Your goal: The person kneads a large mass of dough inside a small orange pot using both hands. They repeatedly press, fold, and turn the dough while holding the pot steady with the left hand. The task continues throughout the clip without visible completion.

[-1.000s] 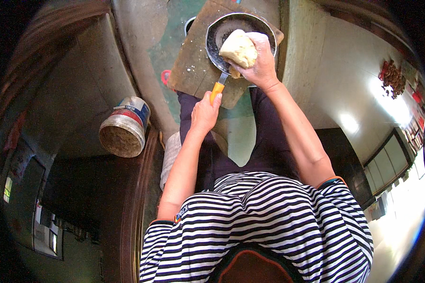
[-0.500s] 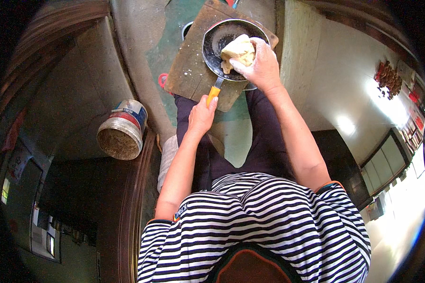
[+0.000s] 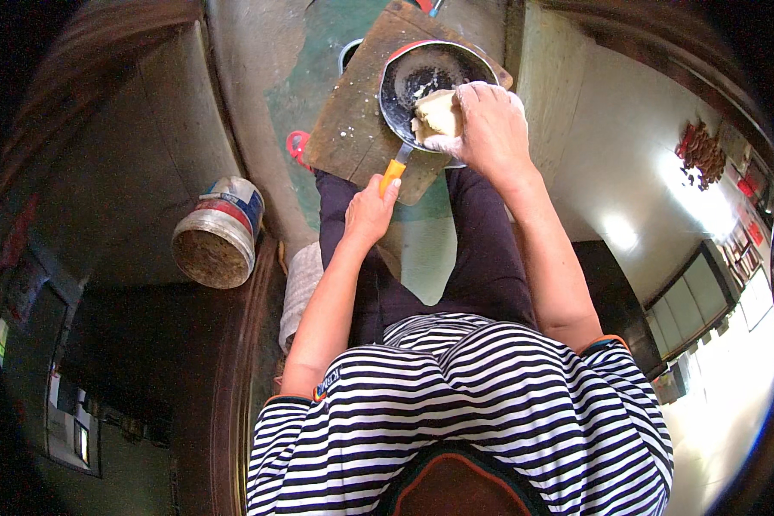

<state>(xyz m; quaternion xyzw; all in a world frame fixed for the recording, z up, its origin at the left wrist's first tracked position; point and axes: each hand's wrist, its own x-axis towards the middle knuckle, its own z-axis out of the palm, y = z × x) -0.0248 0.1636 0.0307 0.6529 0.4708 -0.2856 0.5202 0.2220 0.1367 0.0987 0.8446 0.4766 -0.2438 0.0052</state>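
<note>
Dough (image 3: 439, 114) over the pan (image 3: 393, 103), near right side
Left hand (image 3: 370, 211) wraps its grip round the orange handle (image 3: 393, 175), seemingly steadying the pan on the bench (image 3: 344, 133); right hand (image 3: 495, 131) (white-dusted) cups the dough.

Left hand (image 3: 370, 212) around orange handle (image 3: 393, 174), right hand (image 3: 495, 131) around dough (image 3: 439, 113)

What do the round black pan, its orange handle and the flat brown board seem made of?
Round black pan: probably metal, given its silvery rim; the dark interior looks coated, greyish where worn. Orange handle: likely smooth plastic, from its even, bright colour. Flat brown board: apparently unvarnished wood, judging by its dull, scuffed surface.
</note>
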